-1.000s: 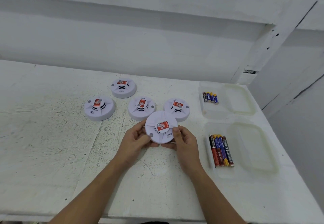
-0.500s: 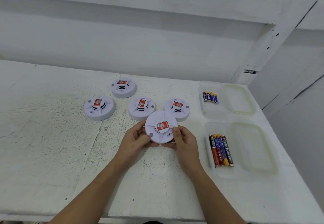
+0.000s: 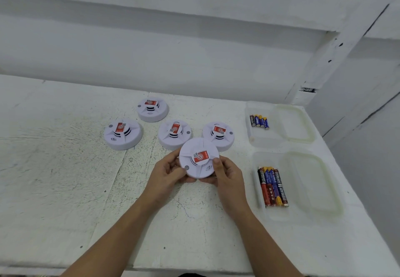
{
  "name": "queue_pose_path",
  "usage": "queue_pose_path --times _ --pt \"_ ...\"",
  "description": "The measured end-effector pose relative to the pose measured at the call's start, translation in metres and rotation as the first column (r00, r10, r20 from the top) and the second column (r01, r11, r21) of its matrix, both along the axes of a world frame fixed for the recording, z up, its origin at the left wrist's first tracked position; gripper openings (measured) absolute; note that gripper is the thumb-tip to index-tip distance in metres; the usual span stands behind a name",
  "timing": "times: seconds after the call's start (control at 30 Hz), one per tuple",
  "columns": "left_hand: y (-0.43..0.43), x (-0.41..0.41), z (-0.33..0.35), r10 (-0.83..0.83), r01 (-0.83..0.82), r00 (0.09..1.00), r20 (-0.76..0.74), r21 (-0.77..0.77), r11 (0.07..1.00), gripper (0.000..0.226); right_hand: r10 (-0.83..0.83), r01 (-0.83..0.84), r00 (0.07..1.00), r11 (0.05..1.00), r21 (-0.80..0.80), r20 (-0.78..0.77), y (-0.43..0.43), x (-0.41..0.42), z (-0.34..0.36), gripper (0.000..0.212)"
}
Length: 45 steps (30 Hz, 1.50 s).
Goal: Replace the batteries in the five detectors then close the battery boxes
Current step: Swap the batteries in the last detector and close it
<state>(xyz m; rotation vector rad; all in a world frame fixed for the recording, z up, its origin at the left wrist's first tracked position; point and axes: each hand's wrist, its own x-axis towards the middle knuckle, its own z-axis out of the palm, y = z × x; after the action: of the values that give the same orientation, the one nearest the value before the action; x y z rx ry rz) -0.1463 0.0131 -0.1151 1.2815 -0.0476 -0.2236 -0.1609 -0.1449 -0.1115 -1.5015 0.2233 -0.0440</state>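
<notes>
A white, scuffed worktop [image 3: 65, 179] stands against white walls. Five round white detectors with red labels are in view: four rest on the worktop, one at the back [image 3: 152, 109], one to the left [image 3: 122, 134], one in the middle [image 3: 174, 134] and one to the right [image 3: 218, 133]. The fifth detector [image 3: 198, 157] is held above the worktop, face up, with the fingers of the left hand [image 3: 167, 173] and the right hand [image 3: 227, 178] closed on its rim. Two clear containers sit at the right, lids folded open. The far container [image 3: 251, 133] holds about four small batteries [image 3: 259, 121]; the near container [image 3: 257, 207] holds a bundle of larger batteries [image 3: 272, 186], whose count is hard to make out.
</notes>
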Motion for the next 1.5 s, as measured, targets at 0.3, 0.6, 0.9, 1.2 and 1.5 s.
queue_pose_path --times 0.3,0.6,0.9,1.2,1.5 --pt "-0.004 -0.001 0.002 0.046 -0.047 0.999 -0.01 -0.028 0.999 0.041 -0.084 0.09 0.994 0.992 0.092 -0.073 0.006 0.003 0.004 0.014" --pt "0.004 0.061 0.063 -0.014 -0.012 0.99 0.14 0.18 0.984 0.033 -0.087 0.091 0.996 0.989 0.119 -0.035 0.01 0.065 0.074 0.015" --pt "-0.008 0.167 0.079 -0.038 0.044 0.999 -0.025 0.375 0.926 0.044 0.056 -0.085 0.993 0.943 -0.322 -0.1 -0.014 0.169 0.088 0.017" --pt "-0.021 0.196 0.054 -0.104 0.022 0.992 0.069 0.722 0.692 0.068 0.131 -0.257 0.96 0.768 -0.587 -0.248 -0.024 0.203 0.06 0.025" --pt "-0.031 0.215 0.041 -0.107 -0.015 0.991 0.083 0.853 0.522 0.074 0.111 -0.278 0.953 0.698 -0.66 -0.283 -0.029 0.217 0.044 0.034"
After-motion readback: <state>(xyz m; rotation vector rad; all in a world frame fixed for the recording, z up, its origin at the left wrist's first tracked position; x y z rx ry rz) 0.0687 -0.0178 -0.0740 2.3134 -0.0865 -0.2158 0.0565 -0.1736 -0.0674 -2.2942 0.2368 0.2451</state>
